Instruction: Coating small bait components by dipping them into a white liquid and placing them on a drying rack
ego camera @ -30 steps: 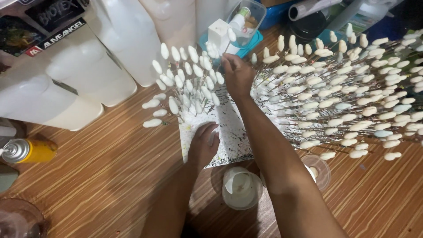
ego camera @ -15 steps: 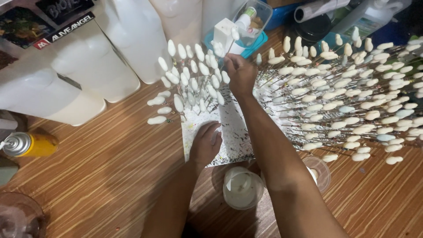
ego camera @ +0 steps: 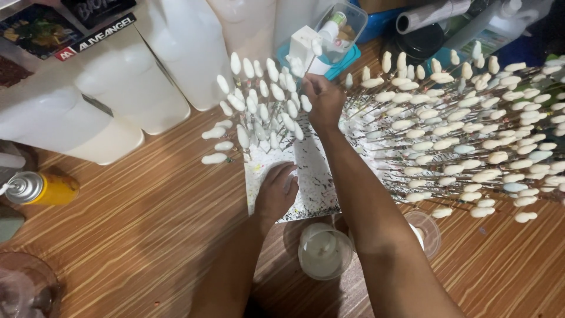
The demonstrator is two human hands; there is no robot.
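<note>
A white speckled foam block lies on the wooden table, stuck full of thin sticks with white blobs on their tips. My left hand presses flat on the block's near part. My right hand reaches over the block, fingers pinched on one white-tipped stick between the two clusters. The larger cluster of white-tipped sticks spreads to the right of my right arm.
A clear cup of white liquid stands near the block's front edge, with a second clear cup to its right. White plastic jugs line the back left. A yellow spray can lies at the left. A clear box sits behind.
My right hand has stayed at the sticks near the block's far edge with only small shifts. The left hand holds its place on the block. The view has drifted slightly.
</note>
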